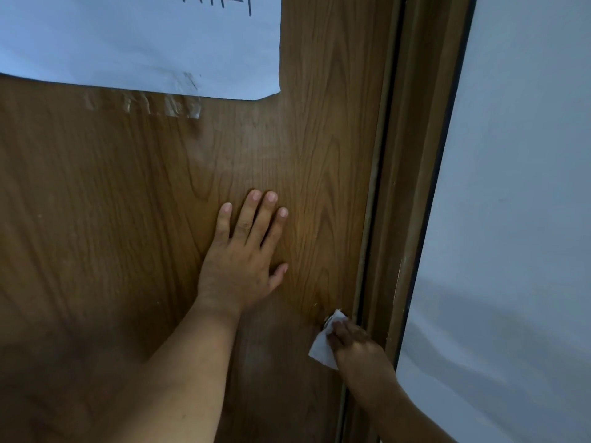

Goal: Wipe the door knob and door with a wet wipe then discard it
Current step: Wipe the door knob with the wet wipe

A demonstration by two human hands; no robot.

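Observation:
A brown wood-grain door [128, 203] fills most of the view. My left hand [243, 257] lies flat against it with fingers spread, holding nothing. Low at the door's right edge, my right hand [355, 343] presses a white wet wipe [323, 348] over the door knob [328, 319]. Only a small metallic glint of the knob shows above the wipe; the rest is hidden under the wipe and fingers. That hand is in shadow and slightly blurred.
A white paper sheet [144, 43] with dark handwriting is taped to the upper door, with clear tape [160, 105] below its edge. The brown door frame [406, 219] runs down the right side, and a pale wall [518, 187] lies beyond it.

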